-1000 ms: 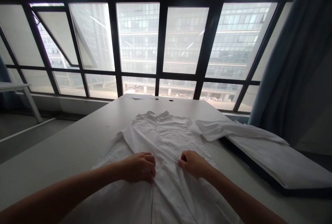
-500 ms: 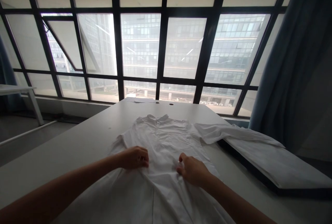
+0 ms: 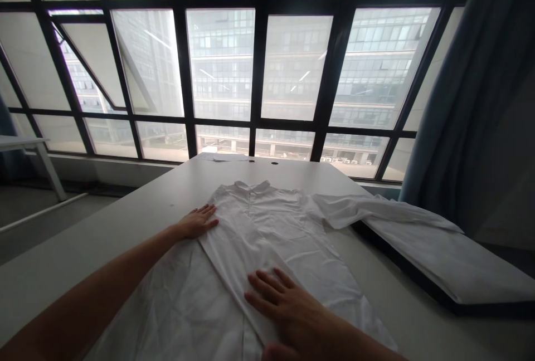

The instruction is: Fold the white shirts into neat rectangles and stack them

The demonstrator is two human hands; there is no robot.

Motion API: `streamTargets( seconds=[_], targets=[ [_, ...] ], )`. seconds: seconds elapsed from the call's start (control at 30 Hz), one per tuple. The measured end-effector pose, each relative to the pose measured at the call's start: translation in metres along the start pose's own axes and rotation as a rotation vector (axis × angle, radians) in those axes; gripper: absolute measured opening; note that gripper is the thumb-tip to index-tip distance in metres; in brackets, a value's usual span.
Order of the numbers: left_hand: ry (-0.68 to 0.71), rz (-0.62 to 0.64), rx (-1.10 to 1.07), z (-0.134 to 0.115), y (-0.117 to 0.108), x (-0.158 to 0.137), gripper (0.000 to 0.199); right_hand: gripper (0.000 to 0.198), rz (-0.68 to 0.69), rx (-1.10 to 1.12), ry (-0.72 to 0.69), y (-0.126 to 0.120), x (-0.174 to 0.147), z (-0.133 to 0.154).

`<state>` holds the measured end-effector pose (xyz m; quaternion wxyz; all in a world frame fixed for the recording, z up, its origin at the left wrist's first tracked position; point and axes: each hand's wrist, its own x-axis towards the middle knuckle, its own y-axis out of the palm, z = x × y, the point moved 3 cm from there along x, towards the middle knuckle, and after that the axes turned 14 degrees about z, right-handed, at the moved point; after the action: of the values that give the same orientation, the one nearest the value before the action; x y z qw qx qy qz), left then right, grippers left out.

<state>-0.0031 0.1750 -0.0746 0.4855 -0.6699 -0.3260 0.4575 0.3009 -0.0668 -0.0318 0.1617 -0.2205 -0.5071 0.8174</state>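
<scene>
at far left, a white table (image 3: 19,142) near dark-framed windows (image 3: 225,66), with one pane (image 3: 90,60) tilted outward. next, the pale worktop (image 3: 167,199), running up to the windows. on from there, the left hand (image 3: 196,223), palm down, spread wide, nothing held, laid on the upper left edge of a white shirt (image 3: 288,233). in the middle, the shirt itself, spread flat on the worktop, with its collar (image 3: 253,187) toward the windows and a long fold (image 3: 242,266) slanting down its length. a little further right and lower, the right hand (image 3: 290,308), also palm down, loosely spread, nothing held, resting over the fold. beyond that, a sleeve (image 3: 388,214) stretched out sideways from the shirt, across one end of white cloth (image 3: 451,263) on a dark-edged base (image 3: 412,273). at far right, a blue curtain (image 3: 455,121) hanging beside the windows.
</scene>
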Motion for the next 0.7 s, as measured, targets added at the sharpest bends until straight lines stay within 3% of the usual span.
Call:
streamTargets(
  seconds=[0.13,0.3,0.53,0.6,0.7],
  targets=[
    [-0.110,0.013,0.081,-0.022,-0.010,0.013,0.065,0.075,0.011,0.010,-0.037,-0.006,0.001,0.006],
    [-0.033,-0.086,0.026,-0.060,-0.004,0.050,0.067,0.076,-0.007,-0.071,-0.038,0.004,0.015,-0.002],
    [-0.187,-0.104,-0.071,-0.027,-0.017,0.093,0.078,0.049,-0.157,-0.431,-0.051,0.063,0.009,-0.039],
    [-0.197,-0.092,-0.071,-0.022,-0.023,0.104,0.076,0.049,-0.183,-0.456,-0.063,0.061,0.008,-0.041],
    [-0.197,-0.088,-0.052,-0.021,-0.031,0.119,0.072,0.051,-0.214,-0.386,-0.008,0.035,0.019,-0.035]
  ],
)
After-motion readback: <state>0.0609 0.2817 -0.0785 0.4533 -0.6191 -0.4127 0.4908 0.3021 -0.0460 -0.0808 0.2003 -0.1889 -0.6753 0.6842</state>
